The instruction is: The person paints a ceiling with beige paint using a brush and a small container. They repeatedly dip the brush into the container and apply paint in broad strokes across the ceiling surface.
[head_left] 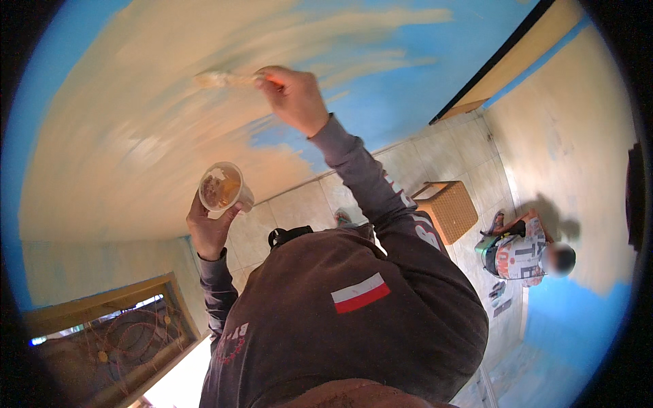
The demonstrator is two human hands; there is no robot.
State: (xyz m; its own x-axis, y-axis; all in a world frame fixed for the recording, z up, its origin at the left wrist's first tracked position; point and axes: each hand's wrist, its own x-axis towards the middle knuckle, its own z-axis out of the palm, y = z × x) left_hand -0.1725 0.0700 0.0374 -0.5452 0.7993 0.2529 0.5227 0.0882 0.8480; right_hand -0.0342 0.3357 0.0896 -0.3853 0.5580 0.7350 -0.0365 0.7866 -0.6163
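Note:
My right hand [296, 98] is closed round the orange handle of a paintbrush [228, 80], raised to the upper middle. Its pale, paint-coated bristles point left against the wall [136, 81], where streaky cream paint lies over bright blue. Lower down on the left, my left hand [208, 230] grips a clear plastic cup [246, 196] from below, thumb on the near side. The cup leans so its mouth faces me; tan paint sits inside and smears its wall. Whether the bristle tip touches the wall is hard to make out.
A woven brown box-like stool [449, 212] stands on the pale tiled floor [292, 207] to the right. Farther right, another person [520, 253] is low beside the cream-and-blue wall. A wood-framed window [115, 299] with a curled metal grille is at lower left.

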